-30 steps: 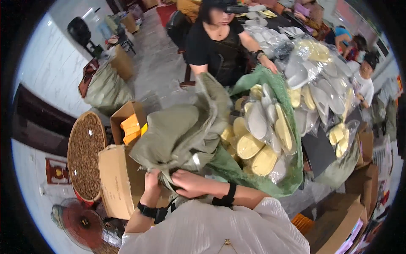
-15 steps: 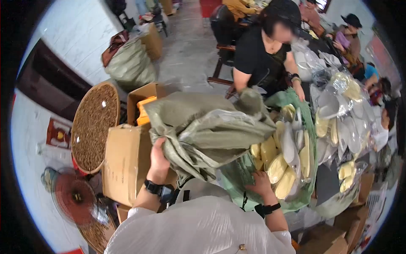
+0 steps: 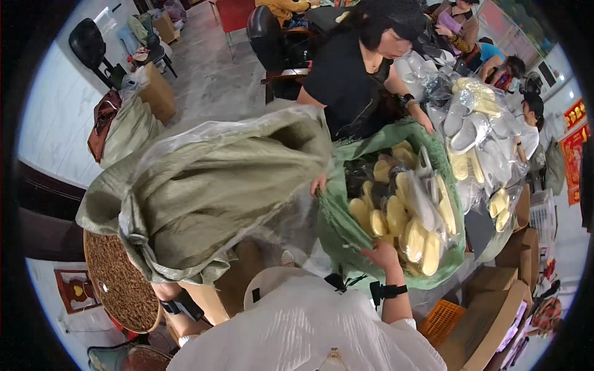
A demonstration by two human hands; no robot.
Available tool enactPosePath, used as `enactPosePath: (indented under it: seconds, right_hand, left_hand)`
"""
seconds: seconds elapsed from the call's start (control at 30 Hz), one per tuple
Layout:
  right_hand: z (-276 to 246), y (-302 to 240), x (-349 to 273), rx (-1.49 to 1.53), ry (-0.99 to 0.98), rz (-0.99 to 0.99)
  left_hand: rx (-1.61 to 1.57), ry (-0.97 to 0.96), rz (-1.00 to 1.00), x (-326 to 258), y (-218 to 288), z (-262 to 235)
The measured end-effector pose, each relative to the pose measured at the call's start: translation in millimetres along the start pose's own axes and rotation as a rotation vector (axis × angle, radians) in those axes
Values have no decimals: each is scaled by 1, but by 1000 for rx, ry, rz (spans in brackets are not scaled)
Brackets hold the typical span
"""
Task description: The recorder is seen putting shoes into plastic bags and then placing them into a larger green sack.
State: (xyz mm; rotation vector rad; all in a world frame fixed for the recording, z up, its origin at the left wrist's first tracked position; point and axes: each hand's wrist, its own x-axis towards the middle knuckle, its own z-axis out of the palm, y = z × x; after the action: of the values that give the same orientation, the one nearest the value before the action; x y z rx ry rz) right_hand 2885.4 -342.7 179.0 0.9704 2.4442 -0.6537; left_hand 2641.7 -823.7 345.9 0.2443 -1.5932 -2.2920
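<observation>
A large grey-green woven sack [image 3: 204,179] hangs spread out to my left, its mouth gaping. My left hand [image 3: 162,289] is at its near lower end, fingers mostly hidden by the cloth, and holds it up. My right hand [image 3: 382,256] is closed on the near rim of a green woven sack [image 3: 328,226]. Inside that sack lie yellow slippers [image 3: 396,216] and white ones [image 3: 422,203], many in clear plastic. A co-worker [image 3: 352,80] in black across from me has one hand [image 3: 422,119] at its far rim and another hand [image 3: 318,184] at its left rim.
More bagged slippers [image 3: 473,133] are heaped on the right. Cardboard boxes [image 3: 489,321] and an orange crate [image 3: 442,323] stand at the lower right. A round tray of brown pieces [image 3: 117,278] and a fan [image 3: 145,358] are at the left. Other people sit at the back.
The grey-green sack has swung left, off the green sack, and spread out. My right hand has taken the green sack's rim. The co-worker's hand now shows at its left rim.
</observation>
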Motion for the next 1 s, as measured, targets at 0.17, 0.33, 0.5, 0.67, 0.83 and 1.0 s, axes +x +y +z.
enactPosePath:
  seconds: [0.17,0.33,0.5,0.67,0.83,1.0]
  right_hand:
    - [0,-117,30,610,-296,-132]
    - [17,-233,73,676,-676,-334]
    - [19,-334,112,963,-913,-467]
    - [27,-417,201,1767,-1202,-117]
    - [18,-540,278,1636,-1326,79]
    - [33,-635,333,1284,-1460,177]
  left_hand:
    - [109,112,22,30,1,-19]
    - [185,271,57,60,-14,3]
    - [249,419,141,101,-21,-13]
    - [312,518,201,139,-48,-16]
    - [390,622,263,216,-61,13]
    - [306,804,259,286,-70,69]
